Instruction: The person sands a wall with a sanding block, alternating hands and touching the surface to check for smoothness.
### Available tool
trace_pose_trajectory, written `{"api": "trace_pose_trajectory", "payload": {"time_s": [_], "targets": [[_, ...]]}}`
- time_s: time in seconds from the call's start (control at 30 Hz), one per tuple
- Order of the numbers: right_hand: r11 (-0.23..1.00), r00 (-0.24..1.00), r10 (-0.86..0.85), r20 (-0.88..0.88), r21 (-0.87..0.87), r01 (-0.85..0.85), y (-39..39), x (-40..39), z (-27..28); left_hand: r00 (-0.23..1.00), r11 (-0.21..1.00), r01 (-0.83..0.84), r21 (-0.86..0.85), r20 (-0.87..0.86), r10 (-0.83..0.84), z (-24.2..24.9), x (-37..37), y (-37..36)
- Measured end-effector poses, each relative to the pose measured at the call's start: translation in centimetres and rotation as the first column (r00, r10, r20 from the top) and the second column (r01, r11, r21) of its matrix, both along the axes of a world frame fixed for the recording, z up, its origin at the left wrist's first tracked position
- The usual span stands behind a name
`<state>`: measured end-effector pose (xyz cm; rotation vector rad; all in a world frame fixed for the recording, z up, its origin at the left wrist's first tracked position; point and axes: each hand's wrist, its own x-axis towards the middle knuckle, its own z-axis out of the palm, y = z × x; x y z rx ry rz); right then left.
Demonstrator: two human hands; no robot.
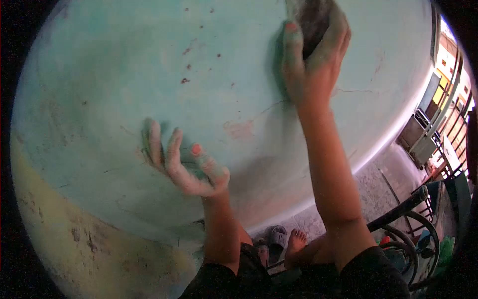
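A pale green wall [149, 65] fills most of the view, marked with small dark pits, fine cracks and a pinkish worn patch [239, 129]. High on the right, my right hand [316, 65] is closed around a dark, dusty pad [314, 25] that looks like sandpaper, pressed to the wall surface. Lower and to the left, my left hand [186, 162] is open, its loosely curled fingers apart and empty, fingertips right at the wall. Pale powder coats both hands.
A yellowish stained band [99, 254] runs along the wall's lower left. Below are a bare foot [297, 241] and a dark sandal [277, 236] on the grey floor [368, 194]. Curved black metal tubing [403, 209] stands at lower right, near a barred opening [453, 119].
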<state>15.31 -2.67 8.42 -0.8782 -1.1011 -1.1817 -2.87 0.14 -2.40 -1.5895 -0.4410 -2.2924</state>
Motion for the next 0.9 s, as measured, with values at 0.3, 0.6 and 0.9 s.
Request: {"api": "trace_pose_trajectory", "payload": {"time_s": [0.3, 0.6, 0.9], "targets": [[1.000, 1.000, -0.012, -0.028, 0.019, 0.012, -0.6, -0.4, -0.1, 0.983, 0.990, -0.138, 0.015, -0.119, 0.139, 0.8, -0.7, -0.5], [0.972, 0.975, -0.041, 0.218, -0.218, 0.089, -2.1, 0.4, -6.4, 0.999, 0.996, -0.044, -0.075, -0.022, 0.043, -2.6, 1.4, -1.0], [0.989, 0.996, -0.089, -0.021, -0.121, 0.086, -3.1, 2.7, -5.9, 0.982, 0.994, -0.054, -0.094, -0.185, 0.036, -4.4, 1.4, -1.7]]}}
